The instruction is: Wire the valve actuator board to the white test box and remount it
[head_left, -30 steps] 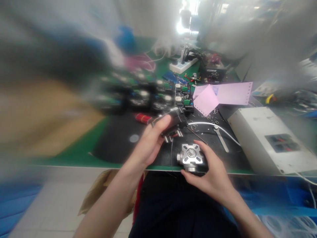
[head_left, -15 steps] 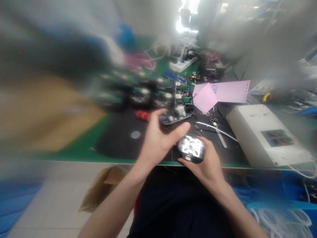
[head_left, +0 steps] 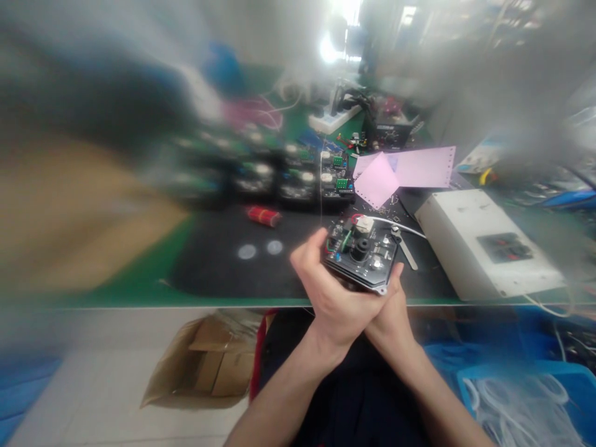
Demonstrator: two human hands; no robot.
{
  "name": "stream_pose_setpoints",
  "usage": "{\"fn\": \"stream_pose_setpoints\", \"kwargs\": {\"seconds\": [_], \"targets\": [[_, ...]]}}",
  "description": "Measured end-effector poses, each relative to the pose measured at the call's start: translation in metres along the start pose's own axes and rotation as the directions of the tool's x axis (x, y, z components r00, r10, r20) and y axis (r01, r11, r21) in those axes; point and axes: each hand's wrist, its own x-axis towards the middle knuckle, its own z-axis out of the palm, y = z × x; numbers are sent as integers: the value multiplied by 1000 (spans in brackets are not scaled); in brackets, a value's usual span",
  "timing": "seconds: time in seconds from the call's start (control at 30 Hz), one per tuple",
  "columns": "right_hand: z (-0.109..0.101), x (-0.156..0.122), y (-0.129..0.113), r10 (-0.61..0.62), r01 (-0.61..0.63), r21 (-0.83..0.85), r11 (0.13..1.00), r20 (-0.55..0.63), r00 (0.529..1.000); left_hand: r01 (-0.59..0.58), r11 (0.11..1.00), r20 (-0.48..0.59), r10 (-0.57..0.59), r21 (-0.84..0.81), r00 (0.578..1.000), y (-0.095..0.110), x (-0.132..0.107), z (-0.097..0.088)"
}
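Over the front edge of the bench, I hold a black circuit board (head_left: 361, 251) tilted toward me, with a round black part at its centre and a white connector at its top. My left hand (head_left: 328, 282) is closed round its left and front sides. My right hand (head_left: 393, 310) is closed at the lower right, its fingers mostly hidden beneath. The dark square housing with a bright metal face, seen earlier in my right hand, is hidden from view now. Further back stand several similar board units (head_left: 298, 180), partly blurred.
A grey-white box (head_left: 475, 223) sits at the right. Pink paper sheets (head_left: 379, 180), a white cable (head_left: 410, 228) and a flat metal strip (head_left: 407, 249) lie behind my hands. A red roll-shaped thing (head_left: 264, 216) is at the left; a cardboard box (head_left: 200, 366) stands below.
My hands have come together; the board in my left hand is now over the housing my right hand held. The housing's bright face has gone out of sight.
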Motion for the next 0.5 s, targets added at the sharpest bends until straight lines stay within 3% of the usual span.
{"fn": "stream_pose_setpoints", "kwargs": {"seconds": [0.17, 0.5], "targets": [[5, -5, 2, 94, -81, 106, 991, -120, 988, -38, 999, -23, 38, 27, 999, 1, -5, 0], [3, 1, -6, 205, -200, 203, 959, -7, 979, -29, 993, 4, 29, 115, 1000, -3, -7, -2]]}}
